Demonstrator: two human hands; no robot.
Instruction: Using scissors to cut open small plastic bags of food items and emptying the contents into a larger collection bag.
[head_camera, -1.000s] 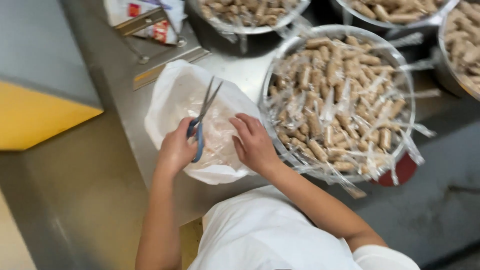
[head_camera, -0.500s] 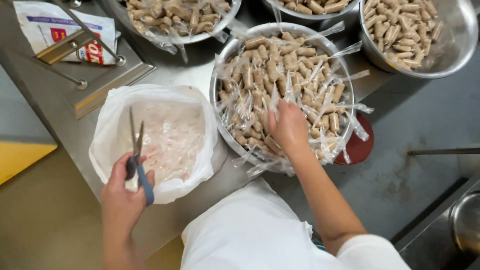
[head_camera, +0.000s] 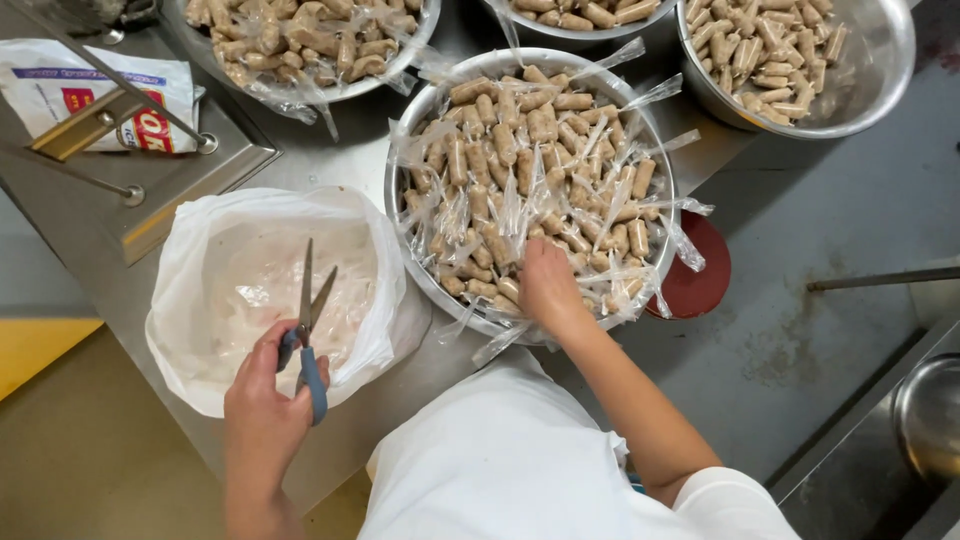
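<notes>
Scissors (head_camera: 308, 330) with blue handles sit in your left hand (head_camera: 265, 405), fingers curled shut through the loops, blades slightly parted and pointing up over the white plastic bag (head_camera: 190, 270) of clear scraps on the steel bench (head_camera: 330, 165). Your right hand (head_camera: 548, 285) reaches into the middle metal bowl (head_camera: 400, 215) of plastic-wrapped brown sausages (head_camera: 510, 150), fingers closed down among the pieces at its near rim; whether they grip one, you cannot tell.

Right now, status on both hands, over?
Left hand holds blue-handled scissors, blades open, over white bag. Right hand reaching into bowl of wrapped sausages. Nothing blocking.
</notes>
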